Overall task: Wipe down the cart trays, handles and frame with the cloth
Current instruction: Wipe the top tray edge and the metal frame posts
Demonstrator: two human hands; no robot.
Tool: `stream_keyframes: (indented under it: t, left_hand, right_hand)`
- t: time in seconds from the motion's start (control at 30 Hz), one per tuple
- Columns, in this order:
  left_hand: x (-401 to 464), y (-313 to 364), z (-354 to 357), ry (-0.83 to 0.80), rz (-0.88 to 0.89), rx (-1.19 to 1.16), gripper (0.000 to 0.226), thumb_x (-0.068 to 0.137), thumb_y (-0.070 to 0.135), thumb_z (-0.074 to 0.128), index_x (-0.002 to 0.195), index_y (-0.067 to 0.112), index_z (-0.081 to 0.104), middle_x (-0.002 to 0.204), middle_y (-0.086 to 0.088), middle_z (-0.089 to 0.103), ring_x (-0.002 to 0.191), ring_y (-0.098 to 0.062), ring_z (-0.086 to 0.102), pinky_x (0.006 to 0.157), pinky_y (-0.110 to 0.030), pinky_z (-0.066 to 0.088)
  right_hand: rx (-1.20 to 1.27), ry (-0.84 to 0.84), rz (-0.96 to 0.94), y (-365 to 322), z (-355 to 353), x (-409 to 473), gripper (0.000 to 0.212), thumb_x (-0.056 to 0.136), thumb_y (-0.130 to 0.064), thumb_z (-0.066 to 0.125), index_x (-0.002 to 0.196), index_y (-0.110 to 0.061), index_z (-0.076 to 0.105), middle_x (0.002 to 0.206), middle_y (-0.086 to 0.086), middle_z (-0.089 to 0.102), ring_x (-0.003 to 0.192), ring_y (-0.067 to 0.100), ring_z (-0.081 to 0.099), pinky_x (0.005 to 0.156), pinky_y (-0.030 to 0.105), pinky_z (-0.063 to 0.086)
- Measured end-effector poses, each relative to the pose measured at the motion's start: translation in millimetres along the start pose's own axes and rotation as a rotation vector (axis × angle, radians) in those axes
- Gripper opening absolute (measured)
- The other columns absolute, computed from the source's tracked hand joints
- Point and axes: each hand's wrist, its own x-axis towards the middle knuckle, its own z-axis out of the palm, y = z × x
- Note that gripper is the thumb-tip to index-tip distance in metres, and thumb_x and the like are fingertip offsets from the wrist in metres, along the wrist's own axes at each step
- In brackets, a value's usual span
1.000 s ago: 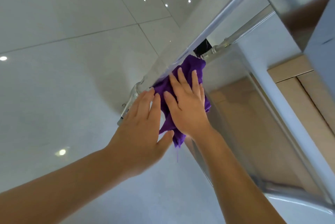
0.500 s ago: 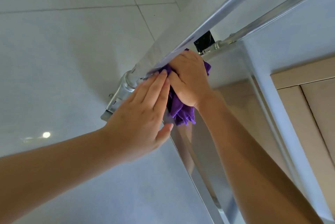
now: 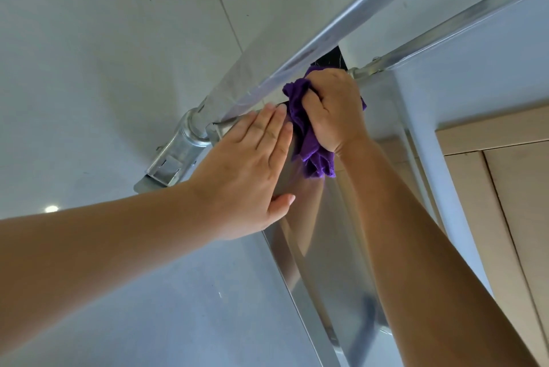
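A shiny steel cart tray [image 3: 320, 247] fills the middle of the head view, with a round frame tube [image 3: 341, 27] running up to the right from a corner bracket [image 3: 178, 152]. My right hand [image 3: 335, 111] grips a bunched purple cloth [image 3: 309, 143] against the tray's far end, just under the tube. Part of the cloth hangs below my fist. My left hand [image 3: 252, 167] lies flat on the tray beside the cloth, fingers straight and together.
Glossy white floor tiles [image 3: 104, 69] lie left of the cart. A second frame rail [image 3: 445, 33] crosses the upper right. A pale wall [image 3: 475, 69] and light wooden panels [image 3: 511, 203] stand on the right. A small black part [image 3: 329, 60] sits behind the cloth.
My right hand went from lying flat on the cloth to gripping it in a fist, and it moved up to the tray's far end. The left hand stayed flat on the tray.
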Motion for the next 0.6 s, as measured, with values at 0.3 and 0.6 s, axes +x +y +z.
stream_keyframes:
  t: [0.3, 0.6]
  left_hand:
    - [-1.6, 0.3, -0.8, 0.005, -0.01, -0.019, 0.083, 0.082, 0.052, 0.03, 0.132, -0.014, 0.04, 0.137, -0.034, 0.039, 0.129, -0.043, 0.039, 0.108, -0.049, 0.029]
    - [-9.9, -11.9, -6.7, 0.003, 0.174, -0.102, 0.089, 0.087, 0.061, 0.03, 0.138, -0.012, 0.032, 0.142, -0.029, 0.035, 0.134, -0.038, 0.034, 0.111, -0.044, 0.019]
  right_hand:
    - [-0.175, -0.008, 0.392, 23.3, -2.3, 15.4, 0.034, 0.082, -0.041, 0.039, 0.056, -0.019, 0.04, 0.067, -0.002, 0.043, 0.09, 0.022, 0.043, 0.085, 0.039, 0.038]
    - [-0.092, -0.2, 0.969, 58.6, -9.6, 51.1, 0.05, 0.074, -0.028, 0.049, 0.122, -0.011, 0.05, 0.141, 0.01, 0.036, 0.131, 0.034, 0.026, 0.094, 0.039, 0.025]
